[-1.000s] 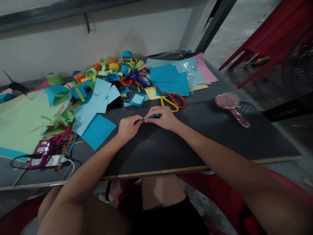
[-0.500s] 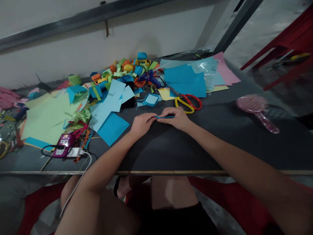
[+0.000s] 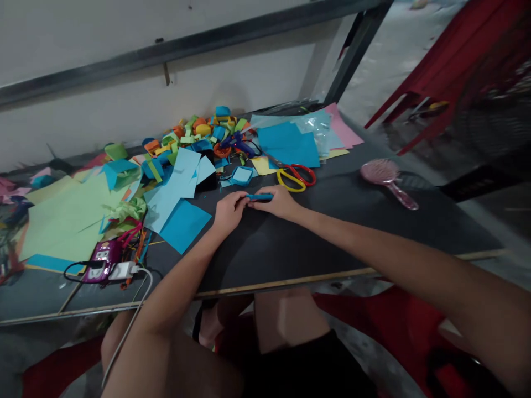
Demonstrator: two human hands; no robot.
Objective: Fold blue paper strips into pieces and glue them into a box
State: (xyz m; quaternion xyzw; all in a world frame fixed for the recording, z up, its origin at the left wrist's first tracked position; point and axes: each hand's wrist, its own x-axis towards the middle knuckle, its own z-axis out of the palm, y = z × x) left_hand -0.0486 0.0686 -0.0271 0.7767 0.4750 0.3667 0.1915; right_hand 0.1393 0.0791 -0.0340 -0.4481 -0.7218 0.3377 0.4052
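Your view is dim: the brush (image 3: 380, 171) casts soft shadow on the dark surface (image 3: 265, 249), plastic (image 3: 318, 127) glints, and the right-edge chair (image 3: 450, 61) looks blurred.

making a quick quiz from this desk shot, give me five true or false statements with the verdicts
1. The left hand and right hand both hold a narrow blue piece. True.
2. The hairbrush lies with its bristles facing down. False: the bristles face up.
3. The scissors have one yellow handle loop and one red. True.
4. The glue gun lies to the right of the hairbrush. False: it lies to the left, beside the pile of small paper pieces.
5. A white cable hangs over the table's front edge. True.
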